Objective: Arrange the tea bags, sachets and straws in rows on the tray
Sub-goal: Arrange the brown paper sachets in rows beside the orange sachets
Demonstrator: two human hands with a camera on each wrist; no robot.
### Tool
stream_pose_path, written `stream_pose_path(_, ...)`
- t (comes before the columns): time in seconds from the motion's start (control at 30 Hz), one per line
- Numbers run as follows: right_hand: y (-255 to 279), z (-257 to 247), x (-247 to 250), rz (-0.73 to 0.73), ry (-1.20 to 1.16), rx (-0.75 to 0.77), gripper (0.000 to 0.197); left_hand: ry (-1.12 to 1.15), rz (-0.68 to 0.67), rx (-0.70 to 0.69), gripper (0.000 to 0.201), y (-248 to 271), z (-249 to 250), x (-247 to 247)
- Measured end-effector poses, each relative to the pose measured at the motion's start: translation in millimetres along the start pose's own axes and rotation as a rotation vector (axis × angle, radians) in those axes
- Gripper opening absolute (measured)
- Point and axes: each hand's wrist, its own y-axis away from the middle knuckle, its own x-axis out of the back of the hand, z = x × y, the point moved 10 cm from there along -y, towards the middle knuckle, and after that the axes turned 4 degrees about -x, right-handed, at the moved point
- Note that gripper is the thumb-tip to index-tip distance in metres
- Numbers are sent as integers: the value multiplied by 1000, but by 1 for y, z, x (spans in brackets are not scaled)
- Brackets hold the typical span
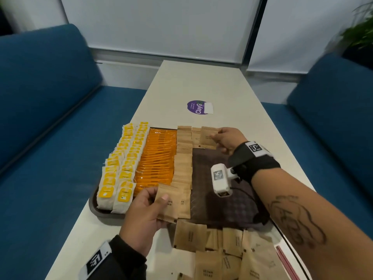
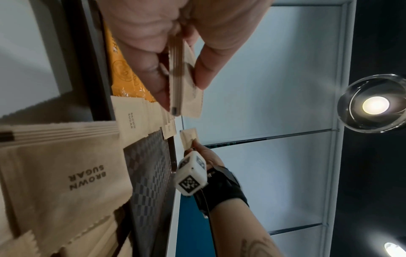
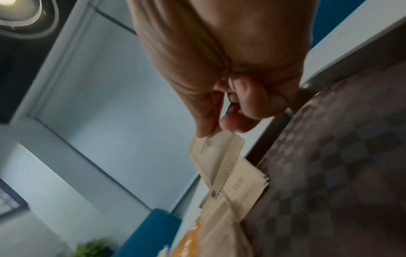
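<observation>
A dark checkered tray (image 1: pixel 222 203) holds two rows of yellow tea bags (image 1: pixel 121 168), a row of orange sachets (image 1: pixel 157 160) and a row of brown sugar sachets (image 1: pixel 182 170). My left hand (image 1: pixel 145 215) grips a small stack of brown sugar sachets (image 1: pixel 167 205) at the tray's near edge; the wrist view shows the stack (image 2: pixel 178 76) pinched between thumb and fingers. My right hand (image 1: pixel 226 140) pinches one brown sachet (image 1: pixel 209 136) at the tray's far right corner, over a short second brown row; the right wrist view shows the sachet (image 3: pixel 211 153) under the fingertips.
A loose pile of brown sugar sachets (image 1: pixel 222 253) lies on the white table (image 1: pixel 201 83) in front of the tray. Red straws (image 1: pixel 286 263) lie at the near right edge. A purple sticker (image 1: pixel 198 107) sits beyond the tray. Blue sofas (image 1: pixel 46 118) flank the table.
</observation>
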Motion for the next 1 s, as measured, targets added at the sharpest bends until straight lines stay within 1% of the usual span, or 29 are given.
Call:
stream_pose_path(0.1,-29,3,-5,16,179,-39,9,1,-3,31,15,-4,-6,0)
stream_pose_path(0.13,-37,4,-8,8,232,-40,16,0,-3,39,15,-5,-7,0)
stream_pose_path(0.2,-49,8,-13,-22,250,-53,31,7,-1,53,15,-6,-9,2)
stream_pose_path(0.27,-57,12,-16,-31,246,-62,35,27,3,63,16,-7,-11,3)
stream_pose_path(0.47,-71,16,-24,-30,256,-76,35,52,16,64,15,-8,-10,6)
stream_pose_path(0.53,-75,18,-26,-30,268,-78,29,48,15,64,16,-8,-11,6)
stream_pose_path(0.57,-76,19,-27,-32,270,-77,22,46,15,66,16,-7,-12,6)
stream_pose_path(0.63,-74,20,-27,-32,289,-87,5,41,10,72,17,-5,-13,5)
stream_pose_path(0.7,-75,21,-27,-16,306,-104,12,41,1,79,16,-3,-13,4)
stream_pose_path(0.73,-73,20,-28,-15,333,-126,10,45,-4,82,16,-1,-13,3)
stream_pose_path(0.77,-72,22,-28,-18,384,-146,8,48,-8,84,17,0,-13,3)
stream_pose_path(0.83,-59,17,-24,-13,472,-173,15,47,-19,81,21,2,-10,2)
stream_pose_path(0.93,-26,-7,-19,1,329,-62,12,20,-37,45,26,4,-4,0)
stream_pose_path(1.0,7,-18,-22,-55,253,28,14,1,-38,9,25,6,2,-2)
